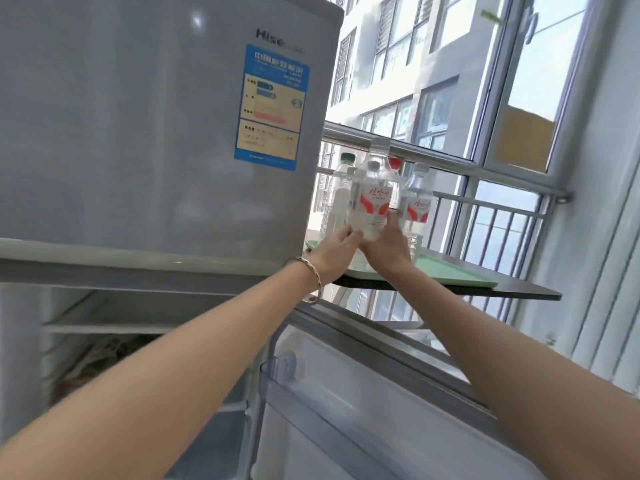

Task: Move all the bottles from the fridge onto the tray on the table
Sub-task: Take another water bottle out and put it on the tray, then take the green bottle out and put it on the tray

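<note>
While both arms reach forward past the fridge, the left hand and the right hand close together around the base of a clear water bottle with a red-and-white label, holding it upright just above the pale green tray. The tray lies on a dark tabletop by the window, just beside the fridge's right edge. More bottles stand behind the held one: a green-capped bottle to the left, a red-capped bottle mostly hidden, and a second labelled water bottle to the right; their bases are blocked, so whether each rests on the tray cannot be told. A silver bangle circles the left wrist. The fridge's lower door hangs open below the arms, its clear door shelf showing, and the blurred lower compartment shows no bottle clearly.
</note>
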Tool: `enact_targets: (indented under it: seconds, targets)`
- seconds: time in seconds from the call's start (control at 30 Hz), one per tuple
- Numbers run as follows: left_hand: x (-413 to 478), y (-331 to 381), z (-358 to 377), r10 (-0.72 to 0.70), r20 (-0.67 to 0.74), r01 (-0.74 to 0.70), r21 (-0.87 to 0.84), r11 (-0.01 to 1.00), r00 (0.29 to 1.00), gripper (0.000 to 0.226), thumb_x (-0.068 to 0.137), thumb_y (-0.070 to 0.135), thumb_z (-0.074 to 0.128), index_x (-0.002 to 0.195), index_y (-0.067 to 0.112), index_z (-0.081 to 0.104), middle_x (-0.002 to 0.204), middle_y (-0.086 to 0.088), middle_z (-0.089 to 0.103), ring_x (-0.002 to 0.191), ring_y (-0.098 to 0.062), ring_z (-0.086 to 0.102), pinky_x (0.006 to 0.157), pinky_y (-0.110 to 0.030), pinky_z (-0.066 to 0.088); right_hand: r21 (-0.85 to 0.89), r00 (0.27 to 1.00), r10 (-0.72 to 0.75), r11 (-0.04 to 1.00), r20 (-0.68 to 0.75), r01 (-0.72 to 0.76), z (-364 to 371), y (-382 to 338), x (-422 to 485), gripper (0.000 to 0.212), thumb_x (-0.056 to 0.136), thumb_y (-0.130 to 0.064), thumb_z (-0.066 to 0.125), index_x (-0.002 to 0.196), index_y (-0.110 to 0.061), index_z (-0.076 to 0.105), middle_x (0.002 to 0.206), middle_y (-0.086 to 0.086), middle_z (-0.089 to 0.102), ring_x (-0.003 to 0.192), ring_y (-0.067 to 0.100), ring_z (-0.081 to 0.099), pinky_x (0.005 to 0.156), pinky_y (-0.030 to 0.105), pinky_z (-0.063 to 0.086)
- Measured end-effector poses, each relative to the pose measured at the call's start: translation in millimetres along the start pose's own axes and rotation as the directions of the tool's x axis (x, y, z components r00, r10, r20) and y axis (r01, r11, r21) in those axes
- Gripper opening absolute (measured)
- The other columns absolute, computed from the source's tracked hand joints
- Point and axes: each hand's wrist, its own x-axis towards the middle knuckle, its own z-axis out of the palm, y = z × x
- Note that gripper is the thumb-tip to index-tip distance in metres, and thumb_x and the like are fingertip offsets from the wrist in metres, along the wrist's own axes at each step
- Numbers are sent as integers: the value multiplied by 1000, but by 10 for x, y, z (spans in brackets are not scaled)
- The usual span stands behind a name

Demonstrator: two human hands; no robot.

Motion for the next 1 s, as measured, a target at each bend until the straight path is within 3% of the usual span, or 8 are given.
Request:
enact_targets:
  seconds: [0.2, 0.27, 0.37, 0.43, 0.53, 0.63, 0.87, 1.0]
  targets:
    - [92, -101, 10, 2, 14, -3, 58, 998, 1000, 52, 98, 49, 31, 145, 28, 38, 144, 0, 50, 133, -22, 45, 112, -42, 34, -6, 999, 6, 1000, 46, -5, 109, 137, 54, 66, 84, -39, 67, 136, -21, 30, 119, 3, 64, 100, 29, 65, 80, 36, 50]
    - [42, -99, -20, 8, 1, -8, 135, 991, 1000, 52, 99, 48, 33, 144, 24, 39, 142, -4, 52, 129, -24, 50, 109, -41, 39, -19, 998, -29, 999, -56, 28, 130, 114, -13, 67, 78, -44, 70, 130, -24, 33, 116, 1, 62, 102, 24, 63, 86, 38, 50]
    - [-153, -67, -141, 44, -88, -17, 287, 958, 995, 51, 98, 45, 43, 139, 16, 43, 137, -9, 55, 120, -25, 56, 101, -38, 47, -162, 929, -235, 967, -285, 195, 138, -30, -206, 57, 79, -28, 71, 126, -14, 40, 112, 2, 54, 102, 19, 54, 94, 31, 39]
    - [-320, -83, -300, 147, -177, -44, 484, 874, 973, 41, 95, 43, 49, 124, 14, 51, 122, -7, 61, 106, -23, 61, 92, -40, 51, -214, 864, -416, 906, -283, 366, 148, -224, -371, 46, 80, -9, 65, 122, -7, 47, 108, 9, 56, 96, 22, 56, 91, 31, 43]
    - [-629, -153, -603, 309, -227, -32, 756, 653, 924, 30, 94, 42, 48, 107, 16, 53, 106, -3, 60, 92, -24, 61, 76, -36, 51, -221, 816, -561, 821, -137, 527, 261, -553, -602, 39, 81, -6, 60, 118, -6, 51, 104, 9, 59, 84, 15, 52, 76, 30, 45]
    - [-1030, -316, -925, 299, -211, 13, 835, 551, 930, 25, 94, 39, 43, 103, 17, 51, 103, -4, 61, 90, -29, 64, 70, -36, 49, -176, 794, -604, 776, 71, 606, 529, -870, -926, 20, 87, -11, 56, 106, -6, 57, 94, 8, 65, 68, 22, 58, 60, 31, 42]
    - [-1798, -1163, -1574, -8, -227, 208, 874, 439, 974, 30, 92, 37, 41, 113, 20, 55, 108, -6, 61, 95, -29, 65, 75, -37, 49, -91, 692, -485, 782, 535, 617, 1595, -1188, -1577, 28, 88, -21, 48, 115, -13, 52, 101, 14, 71, 91, 38, 65, 70, 40, 47]
    - [-1949, -1902, -1670, -267, -308, 389, 854, 346, 913, 39, 91, 34, 45, 127, 20, 52, 124, -7, 56, 112, -28, 58, 86, -36, 46, -47, 560, -331, 831, 759, 555, 2322, -1008, -1826, 42, 87, -17, 53, 127, -11, 42, 114, 20, 64, 101, 39, 62, 68, 36, 41]
